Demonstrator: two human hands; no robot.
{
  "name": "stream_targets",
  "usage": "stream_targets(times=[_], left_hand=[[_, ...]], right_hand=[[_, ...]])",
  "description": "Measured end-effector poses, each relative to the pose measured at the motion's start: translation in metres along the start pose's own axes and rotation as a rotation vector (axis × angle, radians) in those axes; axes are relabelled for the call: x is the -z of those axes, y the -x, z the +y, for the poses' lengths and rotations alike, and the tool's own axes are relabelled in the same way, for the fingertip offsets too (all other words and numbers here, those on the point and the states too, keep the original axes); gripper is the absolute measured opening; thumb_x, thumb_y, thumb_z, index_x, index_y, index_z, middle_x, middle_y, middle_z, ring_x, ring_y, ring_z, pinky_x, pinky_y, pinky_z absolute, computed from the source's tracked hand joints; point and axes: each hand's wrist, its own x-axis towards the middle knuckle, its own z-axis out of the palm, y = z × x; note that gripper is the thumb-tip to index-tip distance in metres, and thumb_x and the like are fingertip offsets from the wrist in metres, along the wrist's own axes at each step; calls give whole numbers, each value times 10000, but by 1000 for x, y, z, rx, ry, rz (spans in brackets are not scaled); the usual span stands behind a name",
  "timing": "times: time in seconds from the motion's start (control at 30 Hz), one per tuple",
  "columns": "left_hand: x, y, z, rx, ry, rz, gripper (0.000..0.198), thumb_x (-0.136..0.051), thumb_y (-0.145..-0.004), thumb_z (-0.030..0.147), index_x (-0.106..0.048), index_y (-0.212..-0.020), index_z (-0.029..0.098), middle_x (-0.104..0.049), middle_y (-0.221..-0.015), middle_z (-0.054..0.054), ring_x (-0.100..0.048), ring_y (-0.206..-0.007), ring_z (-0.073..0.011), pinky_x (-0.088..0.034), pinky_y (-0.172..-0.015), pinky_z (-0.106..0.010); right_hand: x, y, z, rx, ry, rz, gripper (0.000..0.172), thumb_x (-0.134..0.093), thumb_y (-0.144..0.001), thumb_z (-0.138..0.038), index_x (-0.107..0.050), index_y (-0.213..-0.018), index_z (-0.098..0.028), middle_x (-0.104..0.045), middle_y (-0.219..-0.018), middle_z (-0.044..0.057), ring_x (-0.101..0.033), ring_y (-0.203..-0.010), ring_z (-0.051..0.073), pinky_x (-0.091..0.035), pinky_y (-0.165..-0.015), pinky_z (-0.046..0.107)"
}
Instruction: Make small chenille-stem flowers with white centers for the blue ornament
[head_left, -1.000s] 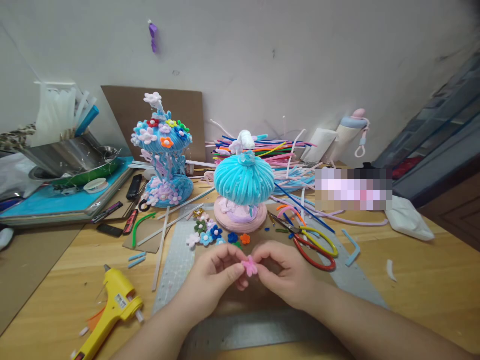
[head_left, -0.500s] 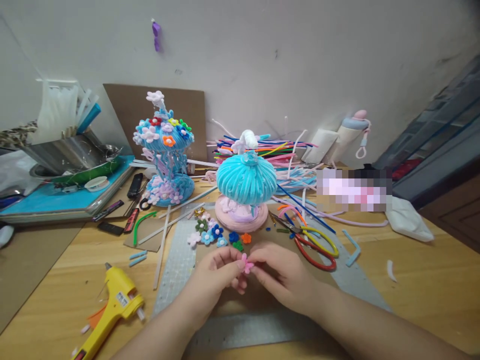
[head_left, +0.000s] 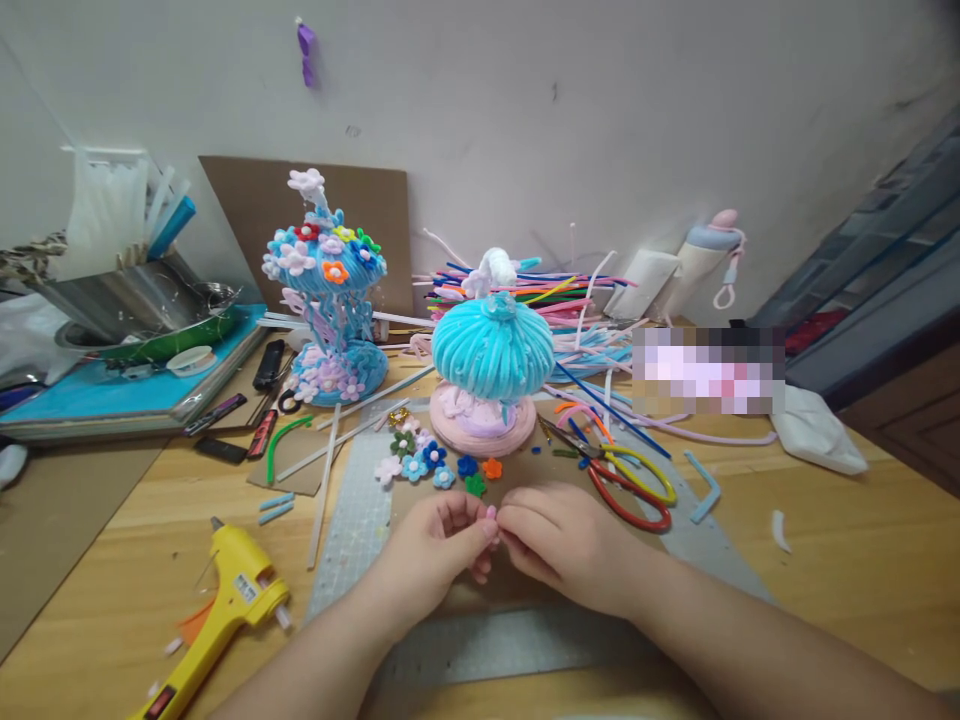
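Note:
My left hand [head_left: 435, 548] and my right hand [head_left: 564, 545] meet over a grey cutting mat [head_left: 352, 530], fingertips pinched together on a small pink pipe-cleaner flower [head_left: 491, 513]. Only a sliver of the flower shows between the fingers. Just beyond my hands lie several small flowers [head_left: 431, 462] in blue, white, green and orange. Behind them stands a turquoise pipe-cleaner mushroom [head_left: 491, 355] on a pink base. A second, flower-covered blue mushroom [head_left: 326, 290] stands further left.
A yellow glue gun [head_left: 217, 610] lies at the front left. Red and yellow scissors [head_left: 626, 485] rest right of my hands. A heap of coloured pipe cleaners [head_left: 555, 300] fills the back. A cluttered tray [head_left: 135, 385] sits at the left, a white cloth [head_left: 817, 430] at the right.
The pink flower was plainly visible between my fingers; now my fingertips have closed round it and it is mostly hidden. My hands have shifted slightly away from me.

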Motion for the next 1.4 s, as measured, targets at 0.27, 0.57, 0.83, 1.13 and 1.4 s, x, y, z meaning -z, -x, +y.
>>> stream_targets(times=[0.27, 0.57, 0.83, 1.13, 1.4], left_hand=[[3, 3, 1, -102, -117, -89, 242, -626, -750, 361, -530, -745, 138, -517, -633, 26, -490, -565, -89, -400, -565, -221], [2, 4, 1, -131, -264, -78, 158, -604, -762, 277, -529, -748, 138, -518, -670, 12, -466, -626, -103, -362, -586, -222], [5, -1, -2, -178, -268, -34, 154, -592, -772, 278, -531, -770, 137, -537, -708, -5, -492, -658, -117, -392, -618, -238], [6, 0, 8, -130, -48, -29, 200, -669, -724, 285, -565, -773, 121, -564, -694, -5, -505, -609, -93, -431, -596, -225], [3, 1, 5, -9, 215, -19, 224, -688, -718, 275, -561, -819, 121, -574, -731, -22, -511, -664, -106, -448, -584, -227]], right_hand=[[4, -1, -4, -248, -417, 1, 102, -473, -789, -107, -548, -744, -159, -528, -662, -8, -459, -596, 93, -346, -560, 198], [-16, -6, -7, -896, -1394, -37, 147, -583, -687, -209, -463, -613, -165, -396, -453, -86, -265, -379, 32, -179, -374, 173], [-21, -8, -7, -965, -1748, -32, 167, -605, -714, -199, -468, -632, -150, -407, -474, -88, -215, -342, 4, -145, -363, 166], [-12, -1, -9, -522, -843, 200, 140, -514, -864, -276, -561, -943, -171, -599, -824, 28, -548, -695, 118, -430, -606, 228], [-11, 5, -6, -292, -467, 241, 125, -488, -882, -145, -578, -945, -204, -625, -841, 18, -572, -767, 119, -441, -704, 225]])
